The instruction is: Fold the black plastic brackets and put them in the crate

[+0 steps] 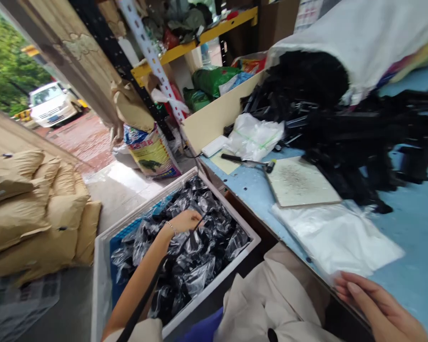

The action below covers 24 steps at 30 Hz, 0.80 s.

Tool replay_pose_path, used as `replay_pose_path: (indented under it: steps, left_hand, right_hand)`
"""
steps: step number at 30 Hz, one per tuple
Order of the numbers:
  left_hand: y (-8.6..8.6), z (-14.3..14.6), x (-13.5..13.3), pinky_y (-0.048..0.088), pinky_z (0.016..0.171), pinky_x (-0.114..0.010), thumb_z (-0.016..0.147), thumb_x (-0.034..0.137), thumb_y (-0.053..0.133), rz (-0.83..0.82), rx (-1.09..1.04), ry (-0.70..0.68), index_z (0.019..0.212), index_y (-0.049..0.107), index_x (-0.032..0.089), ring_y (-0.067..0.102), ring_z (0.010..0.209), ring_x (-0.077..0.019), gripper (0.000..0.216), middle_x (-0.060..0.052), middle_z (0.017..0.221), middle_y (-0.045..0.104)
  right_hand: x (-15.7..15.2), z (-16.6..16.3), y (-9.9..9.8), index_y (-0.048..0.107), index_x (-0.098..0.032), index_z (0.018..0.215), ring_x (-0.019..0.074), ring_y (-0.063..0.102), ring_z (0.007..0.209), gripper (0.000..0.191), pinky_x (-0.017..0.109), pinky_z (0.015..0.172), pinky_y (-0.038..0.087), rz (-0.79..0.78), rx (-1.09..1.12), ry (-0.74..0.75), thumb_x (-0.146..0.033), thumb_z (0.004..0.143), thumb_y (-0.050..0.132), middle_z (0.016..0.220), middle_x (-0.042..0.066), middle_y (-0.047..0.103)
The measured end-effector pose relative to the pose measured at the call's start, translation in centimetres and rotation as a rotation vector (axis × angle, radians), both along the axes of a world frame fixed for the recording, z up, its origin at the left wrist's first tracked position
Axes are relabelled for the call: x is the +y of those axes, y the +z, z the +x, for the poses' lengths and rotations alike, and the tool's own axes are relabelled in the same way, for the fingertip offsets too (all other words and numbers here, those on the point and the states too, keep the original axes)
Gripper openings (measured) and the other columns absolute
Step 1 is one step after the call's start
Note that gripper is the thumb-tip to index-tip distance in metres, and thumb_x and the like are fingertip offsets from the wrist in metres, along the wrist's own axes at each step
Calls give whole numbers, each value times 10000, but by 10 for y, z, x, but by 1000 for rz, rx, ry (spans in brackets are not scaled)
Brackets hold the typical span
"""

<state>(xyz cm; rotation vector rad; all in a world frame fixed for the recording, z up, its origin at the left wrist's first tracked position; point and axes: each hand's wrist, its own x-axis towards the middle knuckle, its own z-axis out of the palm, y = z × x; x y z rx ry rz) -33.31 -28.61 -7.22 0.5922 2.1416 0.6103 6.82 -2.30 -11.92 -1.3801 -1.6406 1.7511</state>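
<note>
My left hand (187, 222), with a bracelet at the wrist, reaches over a pale-rimmed crate (255, 240) filled with black items in clear plastic bags (199, 275). Its fingers are curled down onto the bagged items; what they grip, if anything, is hidden. A thin black cord (153, 280) runs along this forearm and past the hand. At the front edge of the blue table (413, 237), my right hand (374, 301) pinches the near corner of a flat clear-white plastic bag (342, 232) in a pile. A square board (301, 183) with dark specks lies just behind the bags.
A black-handled hammer (249, 161) and a crumpled plastic bag (257, 135) lie behind the board. Black parts (364, 137) spill from a large white sack (364, 38). Brown sacks (35, 209) are stacked at left; a printed sack (153, 154) stands by the shelf rack (196, 42).
</note>
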Motion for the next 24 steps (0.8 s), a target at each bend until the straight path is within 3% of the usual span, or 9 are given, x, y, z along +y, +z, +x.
replay_pose_path:
  steps: [3, 6, 10, 13, 15, 18, 21, 24]
  left_hand:
    - [25, 47, 63, 528, 665, -235, 764, 331, 694, 198, -169, -262, 969, 691, 159, 663, 710, -149, 267, -12, 793, 715]
    - [37, 95, 151, 528, 696, -234, 823, 302, 628, 509, -164, -446, 1082, 648, 151, 664, 769, -143, 301, -45, 888, 719]
    - [38, 144, 278, 520, 803, -274, 832, 163, 575, 659, 227, -487, 1058, 631, 159, 647, 838, -143, 233, -59, 985, 681]
    - [36, 169, 338, 491, 897, -353, 841, 97, 504, 667, 352, -476, 1023, 612, 133, 622, 936, -183, 215, -108, 1038, 632]
    - [31, 184, 348, 471, 938, -408, 844, 100, 498, 672, 385, -498, 999, 607, 136, 596, 1022, -222, 193, -121, 1040, 623]
    - [16, 206, 328, 360, 1033, -566, 846, 217, 577, 658, 519, -519, 1096, 574, 143, 463, 1247, -319, 261, -174, 1219, 574]
    - [-6, 225, 294, 213, 1067, -688, 805, 390, 652, 607, 739, -617, 1318, 441, 139, 273, 1388, -394, 608, -226, 1452, 389]
    - [-21, 229, 274, 174, 1078, -703, 789, 481, 650, 574, 785, -769, 1403, 362, 161, 253, 1404, -399, 749, -228, 1487, 348]
  right_hand:
    - [-2, -10, 11, 711, -256, 976, 251, 705, 816, 413, 354, 785, 597, -129, 66, -35, -523, 663, 747, 958, 91, 738]
    - [-4, -14, 22, 704, -217, 980, 215, 685, 766, 394, 330, 722, 596, -161, 165, -69, -497, 706, 736, 909, 75, 736]
    - [0, -7, 32, 698, -191, 985, 208, 660, 761, 394, 334, 704, 571, -94, 216, -127, -507, 749, 697, 888, 76, 723]
    - [26, -3, 42, 678, -196, 1005, 216, 644, 781, 377, 360, 743, 546, 94, 174, -159, -508, 796, 633, 897, 71, 706]
    - [56, -13, 51, 659, -205, 1021, 228, 630, 875, 333, 370, 798, 521, 322, 95, -138, -471, 844, 566, 962, 76, 687]
    - [110, -49, 64, 630, -185, 1052, 242, 570, 1054, 291, 382, 916, 456, 643, -113, -31, -360, 912, 444, 1093, 116, 634]
    - [149, -92, 67, 638, -167, 1017, 272, 527, 1109, 214, 407, 982, 379, 685, -188, -17, -279, 863, 539, 1107, 142, 611]
    - [169, -107, 62, 639, -178, 972, 274, 526, 1090, 171, 395, 956, 376, 663, -207, -26, -215, 810, 602, 1092, 136, 613]
